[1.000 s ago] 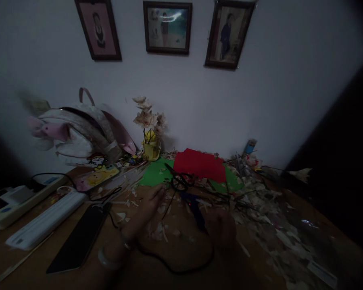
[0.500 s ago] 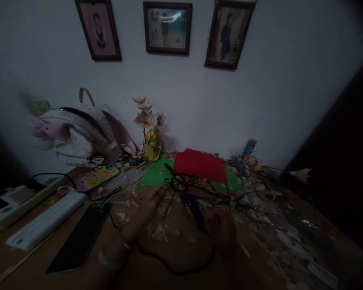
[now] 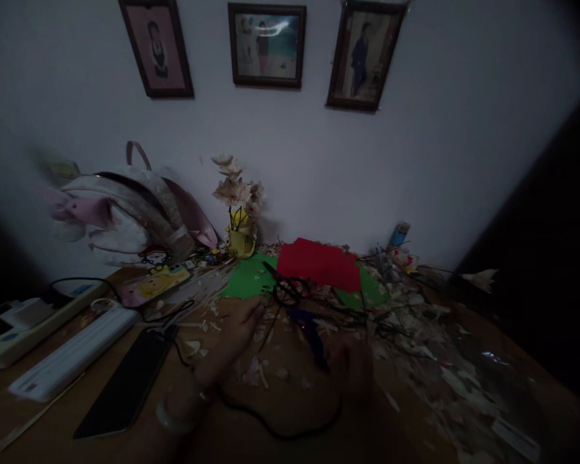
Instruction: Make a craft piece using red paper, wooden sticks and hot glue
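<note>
My left hand is closed, its thumb and fingertips pressed together near the scissors; whatever they pinch is too dark to make out. A thin dark stem slants just right of those fingertips. My right hand is curled and dim beside the grip of a dark blue glue gun with a small red light. Whether it touches the gun, or what its fingers hold, I cannot make out. Black-handled scissors lie partly on a green sheet, below a red sheet.
Paper scraps litter the right side. A black cable loops in front. At left are a phone, a white power strip and a backpack. A yellow pot with paper flowers stands by the wall.
My right hand has shifted slightly left, nearer the glue gun's grip. A pale strip that showed near its fingers no longer shows. My left hand stays almost in place.
</note>
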The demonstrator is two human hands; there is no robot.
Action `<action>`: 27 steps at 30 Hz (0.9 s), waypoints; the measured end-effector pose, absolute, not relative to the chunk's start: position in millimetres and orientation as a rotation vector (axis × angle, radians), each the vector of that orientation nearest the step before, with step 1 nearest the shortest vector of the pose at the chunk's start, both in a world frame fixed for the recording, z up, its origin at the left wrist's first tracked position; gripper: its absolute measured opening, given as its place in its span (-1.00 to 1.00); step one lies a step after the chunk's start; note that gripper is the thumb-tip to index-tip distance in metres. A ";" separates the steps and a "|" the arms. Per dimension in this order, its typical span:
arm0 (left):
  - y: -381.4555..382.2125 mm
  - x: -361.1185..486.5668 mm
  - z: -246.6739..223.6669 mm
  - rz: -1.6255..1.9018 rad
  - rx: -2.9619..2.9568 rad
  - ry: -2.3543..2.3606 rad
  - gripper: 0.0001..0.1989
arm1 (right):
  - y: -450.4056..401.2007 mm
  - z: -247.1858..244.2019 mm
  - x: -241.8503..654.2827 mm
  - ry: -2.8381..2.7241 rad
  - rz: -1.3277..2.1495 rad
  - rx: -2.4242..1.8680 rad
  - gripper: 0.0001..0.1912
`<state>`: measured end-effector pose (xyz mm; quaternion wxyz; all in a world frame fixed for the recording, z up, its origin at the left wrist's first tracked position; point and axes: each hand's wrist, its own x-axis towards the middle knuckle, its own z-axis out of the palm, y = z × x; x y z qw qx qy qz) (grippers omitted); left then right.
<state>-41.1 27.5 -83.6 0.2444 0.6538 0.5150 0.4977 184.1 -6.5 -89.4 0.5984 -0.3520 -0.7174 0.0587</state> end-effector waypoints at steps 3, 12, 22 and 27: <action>22.6 -37.6 -76.4 1.313 1.870 1.460 -0.74 | -7.1 -90.7 185.2 -1.738 0.003 -0.853 -0.59; 15.0 -28.4 -75.4 1.153 2.228 1.579 -0.68 | -22.3 -91.0 166.3 -1.621 0.165 -0.945 -0.70; 7.0 -19.9 -77.5 1.110 2.339 1.538 -0.76 | -12.8 -83.8 160.5 -1.057 0.921 -0.961 -0.68; 3.7 -16.8 -79.1 1.079 2.376 1.542 -0.78 | -12.0 -77.6 153.8 -0.849 1.132 -0.952 -0.58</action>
